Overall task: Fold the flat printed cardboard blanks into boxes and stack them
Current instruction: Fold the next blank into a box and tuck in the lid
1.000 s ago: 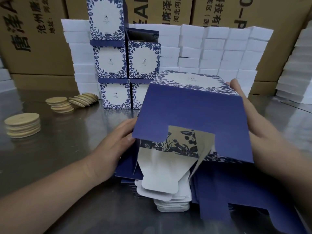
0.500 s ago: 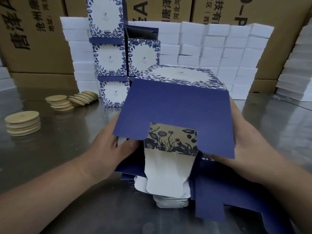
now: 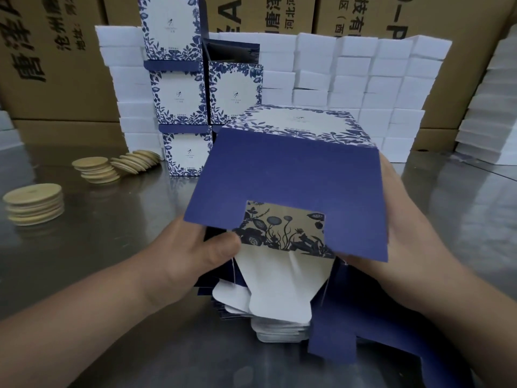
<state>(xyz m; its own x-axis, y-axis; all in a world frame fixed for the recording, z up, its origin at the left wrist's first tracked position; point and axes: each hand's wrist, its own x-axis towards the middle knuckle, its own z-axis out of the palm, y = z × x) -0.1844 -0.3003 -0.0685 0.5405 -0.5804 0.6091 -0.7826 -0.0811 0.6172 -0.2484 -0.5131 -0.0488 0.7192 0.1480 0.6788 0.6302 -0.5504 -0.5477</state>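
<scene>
I hold a half-formed box [image 3: 288, 177] in front of me, its navy flap with a square notch facing me and its white floral panel on top. My left hand [image 3: 195, 253] grips its lower left corner, thumb pressed on a white inner flap. My right hand [image 3: 402, 219] clasps the right side, fingers hidden behind the flap. Beneath it lies a pile of flat blanks [image 3: 279, 323], white and navy. Finished floral boxes [image 3: 181, 99] stand stacked in two columns at the back.
Stacks of round wooden lids [image 3: 35, 204] and a second group of lids [image 3: 96, 170] sit on the steel table [image 3: 84, 247] at left. White foam blocks [image 3: 363, 79] form a wall behind, with brown cartons [image 3: 56, 65] beyond.
The box has been pulled closer and squared up. My left hand moved under the navy flap onto the white flap, and my right hand slid down the right side.
</scene>
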